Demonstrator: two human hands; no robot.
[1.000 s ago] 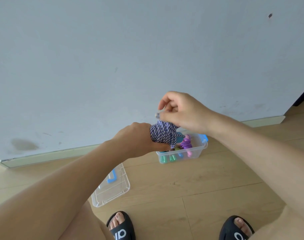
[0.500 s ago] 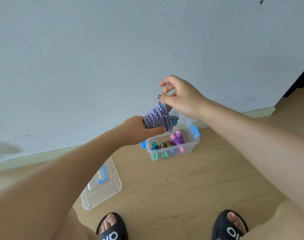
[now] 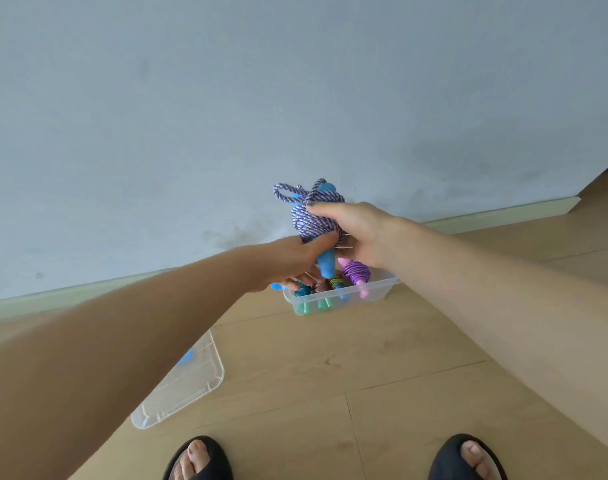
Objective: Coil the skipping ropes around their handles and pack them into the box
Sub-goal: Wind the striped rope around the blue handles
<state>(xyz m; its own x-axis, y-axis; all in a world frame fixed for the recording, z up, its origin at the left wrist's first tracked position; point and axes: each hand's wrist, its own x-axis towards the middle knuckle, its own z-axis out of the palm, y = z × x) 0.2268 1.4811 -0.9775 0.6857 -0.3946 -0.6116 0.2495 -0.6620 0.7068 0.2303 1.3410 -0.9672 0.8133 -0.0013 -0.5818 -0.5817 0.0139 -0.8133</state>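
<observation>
Coiling step all but done on the purple-and-white skipping rope (image 3: 313, 216): wound into a fat bundle around its blue handles (image 3: 326, 263), held in the air above the clear box (image 3: 344, 299), itself standing on the wooden floor close by the wall's skirting edge. Seemingly at the securing stage, with a loose loop or two poking out of the top of the bundle and one blue handle end pointing down toward the box. Right hand (image 3: 356, 232) closed around the upper part of the bundle, fingers curled over the coils from the far side, thumb side toward the camera. Left hand (image 3: 288, 261) reaching in from below and left, thumb pressed against the underside of the coils, remaining fingers loosely curled under the handle; whether those fingers actually clamp the handle is hard to tell. Both arms stretched well forward, forearms converging over the box. Already in the box: several coiled ropes with green, pink and purple handles (image 3: 356, 273), packed side by side. Clear lid (image 3: 188, 386) lying apart on the floor to the near left, partly behind the left forearm. Next move likely calling for tucking in the stray loops so the winding stays put, then lowering the bundle into whatever gap remains in the box without dislodging the ropes there.
</observation>
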